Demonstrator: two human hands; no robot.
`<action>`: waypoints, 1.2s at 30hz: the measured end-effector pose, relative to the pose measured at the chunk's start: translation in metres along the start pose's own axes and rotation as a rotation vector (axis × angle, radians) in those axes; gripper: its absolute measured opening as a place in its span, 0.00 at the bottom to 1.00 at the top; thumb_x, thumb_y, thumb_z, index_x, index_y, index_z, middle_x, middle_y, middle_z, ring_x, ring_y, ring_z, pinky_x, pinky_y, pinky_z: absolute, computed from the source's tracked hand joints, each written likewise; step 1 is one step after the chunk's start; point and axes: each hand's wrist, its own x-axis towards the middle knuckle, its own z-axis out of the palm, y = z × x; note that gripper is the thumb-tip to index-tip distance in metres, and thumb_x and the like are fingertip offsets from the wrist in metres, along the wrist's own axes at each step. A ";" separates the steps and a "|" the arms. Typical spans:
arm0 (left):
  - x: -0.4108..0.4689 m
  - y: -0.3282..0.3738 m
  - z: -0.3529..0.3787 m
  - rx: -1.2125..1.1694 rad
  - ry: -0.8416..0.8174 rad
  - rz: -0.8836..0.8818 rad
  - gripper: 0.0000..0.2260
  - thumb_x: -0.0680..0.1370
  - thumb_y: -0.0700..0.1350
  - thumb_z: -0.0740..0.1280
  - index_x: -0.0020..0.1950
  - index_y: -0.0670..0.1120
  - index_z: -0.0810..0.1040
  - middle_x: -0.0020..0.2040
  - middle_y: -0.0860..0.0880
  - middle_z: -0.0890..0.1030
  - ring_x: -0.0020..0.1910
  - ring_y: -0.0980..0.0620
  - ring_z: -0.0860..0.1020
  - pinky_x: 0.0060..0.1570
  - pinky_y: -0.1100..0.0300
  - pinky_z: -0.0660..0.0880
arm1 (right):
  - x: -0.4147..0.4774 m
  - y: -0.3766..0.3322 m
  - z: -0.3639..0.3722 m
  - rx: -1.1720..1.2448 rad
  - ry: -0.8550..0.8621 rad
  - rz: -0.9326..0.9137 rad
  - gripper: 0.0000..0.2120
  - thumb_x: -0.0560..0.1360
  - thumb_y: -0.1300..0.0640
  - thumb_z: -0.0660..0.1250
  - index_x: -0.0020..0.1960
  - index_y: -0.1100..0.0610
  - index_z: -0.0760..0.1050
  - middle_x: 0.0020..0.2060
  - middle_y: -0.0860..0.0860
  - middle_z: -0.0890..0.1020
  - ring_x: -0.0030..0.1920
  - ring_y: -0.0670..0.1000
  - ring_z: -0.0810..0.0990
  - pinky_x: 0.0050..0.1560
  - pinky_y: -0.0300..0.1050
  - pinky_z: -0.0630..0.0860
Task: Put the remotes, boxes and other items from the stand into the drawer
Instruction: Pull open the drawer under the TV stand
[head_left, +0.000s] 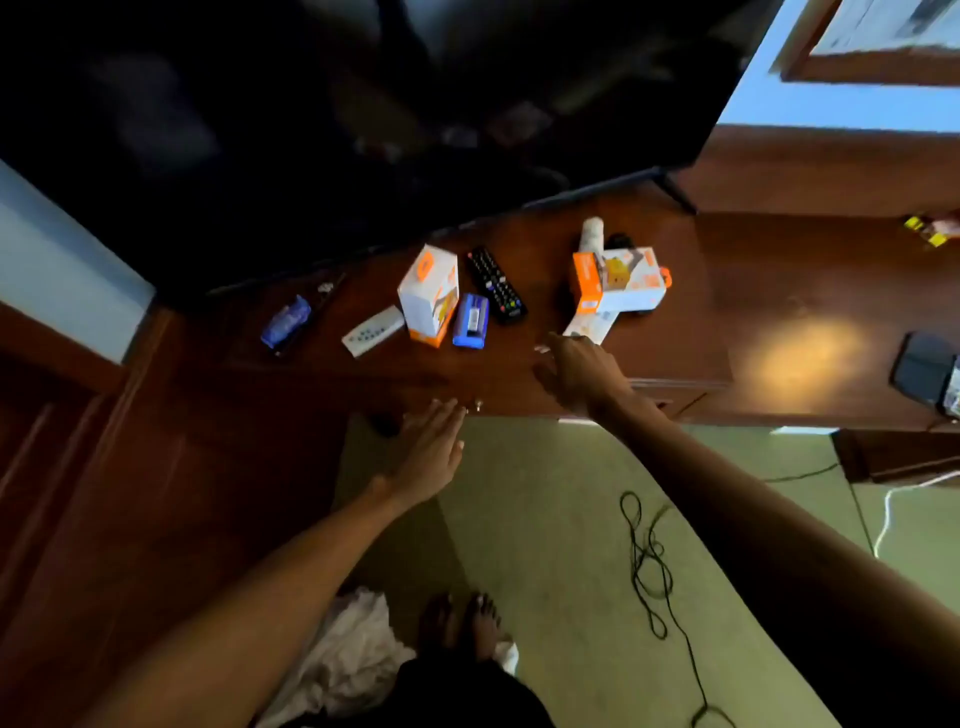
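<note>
On the dark wooden stand (675, 291) lie a black remote (496, 285), a white remote (372, 331), a blue box (471, 320), a white-and-orange box (430, 295) and a second white-and-orange box (621, 279) on other white items. A blue item (285, 322) lies further left. My right hand (579, 371) reaches over the stand's front edge with fingers apart, empty, just short of the right-hand boxes. My left hand (431, 447) is flat and open at the stand's front, near a small knob (477, 405) of the drawer front.
A large dark TV (363, 114) stands at the back of the stand. A black cable (649, 566) and a white cable (893, 504) lie on the pale floor. White cloth (353, 654) and my bare feet (462, 623) are below. A dark object (924, 371) sits at far right.
</note>
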 end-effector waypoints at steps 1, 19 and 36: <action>0.003 -0.003 0.012 0.050 -0.064 -0.009 0.25 0.79 0.50 0.60 0.75 0.41 0.65 0.75 0.42 0.67 0.74 0.42 0.66 0.71 0.44 0.64 | 0.001 -0.001 0.007 0.005 -0.003 -0.017 0.17 0.78 0.51 0.62 0.64 0.55 0.74 0.55 0.61 0.82 0.56 0.64 0.80 0.50 0.55 0.78; 0.037 -0.025 0.088 0.040 -0.269 -0.064 0.41 0.76 0.54 0.64 0.79 0.38 0.46 0.80 0.38 0.50 0.78 0.40 0.52 0.76 0.48 0.52 | 0.031 0.020 0.117 -0.119 -0.077 -0.165 0.32 0.81 0.50 0.57 0.79 0.63 0.51 0.79 0.61 0.53 0.79 0.60 0.51 0.78 0.55 0.54; -0.045 -0.008 0.079 0.006 -0.369 -0.032 0.39 0.77 0.55 0.62 0.79 0.40 0.45 0.80 0.42 0.46 0.79 0.43 0.48 0.76 0.47 0.50 | 0.009 0.015 0.130 -0.103 -0.021 -0.161 0.30 0.82 0.48 0.53 0.78 0.63 0.53 0.79 0.61 0.54 0.79 0.60 0.50 0.79 0.53 0.51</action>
